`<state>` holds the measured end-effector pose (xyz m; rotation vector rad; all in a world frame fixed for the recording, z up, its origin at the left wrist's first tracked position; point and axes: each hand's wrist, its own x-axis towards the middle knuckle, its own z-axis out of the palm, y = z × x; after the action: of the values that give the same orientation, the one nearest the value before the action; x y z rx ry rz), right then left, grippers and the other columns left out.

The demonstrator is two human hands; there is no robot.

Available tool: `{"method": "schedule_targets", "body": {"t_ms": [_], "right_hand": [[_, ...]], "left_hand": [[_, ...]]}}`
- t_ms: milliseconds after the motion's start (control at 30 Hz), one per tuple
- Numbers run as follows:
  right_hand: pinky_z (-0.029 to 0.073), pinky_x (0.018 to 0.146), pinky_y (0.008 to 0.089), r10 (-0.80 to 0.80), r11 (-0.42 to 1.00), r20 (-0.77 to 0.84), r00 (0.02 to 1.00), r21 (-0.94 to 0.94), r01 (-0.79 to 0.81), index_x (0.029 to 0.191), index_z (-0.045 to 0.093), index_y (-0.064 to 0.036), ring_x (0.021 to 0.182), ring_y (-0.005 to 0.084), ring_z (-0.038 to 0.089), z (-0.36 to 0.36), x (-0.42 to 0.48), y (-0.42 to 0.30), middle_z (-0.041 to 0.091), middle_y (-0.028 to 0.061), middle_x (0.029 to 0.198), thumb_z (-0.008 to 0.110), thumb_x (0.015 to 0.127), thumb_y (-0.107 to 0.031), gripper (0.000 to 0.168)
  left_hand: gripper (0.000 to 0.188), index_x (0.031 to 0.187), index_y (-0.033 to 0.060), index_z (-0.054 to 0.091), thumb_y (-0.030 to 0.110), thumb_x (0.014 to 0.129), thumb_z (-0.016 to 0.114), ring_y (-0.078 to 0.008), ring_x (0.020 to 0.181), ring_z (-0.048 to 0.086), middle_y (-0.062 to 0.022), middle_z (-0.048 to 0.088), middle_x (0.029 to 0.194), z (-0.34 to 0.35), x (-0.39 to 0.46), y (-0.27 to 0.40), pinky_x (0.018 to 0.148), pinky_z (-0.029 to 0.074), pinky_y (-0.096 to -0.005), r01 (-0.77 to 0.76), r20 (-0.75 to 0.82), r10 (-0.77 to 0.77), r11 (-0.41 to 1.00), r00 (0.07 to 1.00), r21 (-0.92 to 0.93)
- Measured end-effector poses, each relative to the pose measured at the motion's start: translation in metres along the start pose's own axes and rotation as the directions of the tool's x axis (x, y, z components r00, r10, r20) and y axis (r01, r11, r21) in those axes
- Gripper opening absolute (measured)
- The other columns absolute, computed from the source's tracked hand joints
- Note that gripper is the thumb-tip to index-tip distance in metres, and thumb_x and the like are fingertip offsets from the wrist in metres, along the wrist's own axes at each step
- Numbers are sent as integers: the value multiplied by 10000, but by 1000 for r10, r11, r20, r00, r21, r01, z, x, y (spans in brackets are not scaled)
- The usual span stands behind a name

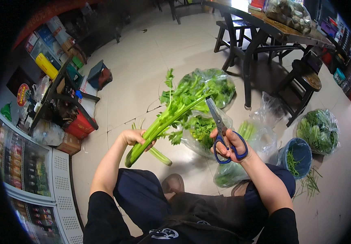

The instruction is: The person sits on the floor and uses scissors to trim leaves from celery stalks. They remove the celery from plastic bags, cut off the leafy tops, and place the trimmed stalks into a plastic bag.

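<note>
My left hand [136, 138] grips a bunch of celery [160, 125] near its root end, with the leafy tops slanting up and to the right. In my right hand [230, 146] is a pair of scissors [215, 111] with blue handles, my fingers through the loops. Their blades look closed, and the tip is beside or against the celery's upper leaves; which of the two I cannot tell. Another celery piece [160, 156] lies on the floor below my left hand. Behind the held bunch are a plastic bag of leafy greens [222, 85] and an open bag of leaves [204, 129].
Near my right knee stand a blue bin [305, 158] with green stems and a clear bag of greens [317, 131]. Green scraps [311, 183] lie beside the bin. A wooden table [273, 26] and stool [306, 76] stand ahead right; a glass-door drinks fridge [26, 158] is left.
</note>
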<state>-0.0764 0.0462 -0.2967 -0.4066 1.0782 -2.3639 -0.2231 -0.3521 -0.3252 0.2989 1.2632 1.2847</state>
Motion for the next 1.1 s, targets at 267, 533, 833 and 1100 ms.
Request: {"method": "schedule_targets", "body": {"t_ms": [267,533,833,1100], "right_hand": [[267,414,224,189,982,-389,902,87,-168,1073,536,-98,437,66,328,-13,1,29,430,-37,535,424,971,-493,423],[367,423,196,354,916,-701,620,125,-381,1012,553,-59,527,80,506,-67,5,82,565,33,698,625,832,-569,545],[406,522,203,186,899,-662,726,-183,-398,1019,542,-64,616,98,573,-30,12,52,593,43,746,609,858,-534,502],[438,573,216,35,897,-600,800,-333,-290,1018,557,-53,656,89,559,11,10,27,585,27,747,605,898,-417,386]], "left_hand": [[492,1209,60,532,94,769,749,-92,871,597,-12,624,1026,-19,-7,-22,773,509,-271,103,-354,-87,994,931,27],[478,1200,48,528,122,779,741,-97,839,601,-13,623,993,-24,8,-22,733,522,-269,162,-392,-125,985,912,62],[434,1174,24,510,89,794,708,-117,834,624,-52,629,960,22,19,8,727,538,-276,54,-416,12,988,909,145],[611,1371,43,262,-1,819,520,-244,964,656,-185,609,1096,51,39,28,868,538,-382,-148,-311,192,976,931,159]]}}
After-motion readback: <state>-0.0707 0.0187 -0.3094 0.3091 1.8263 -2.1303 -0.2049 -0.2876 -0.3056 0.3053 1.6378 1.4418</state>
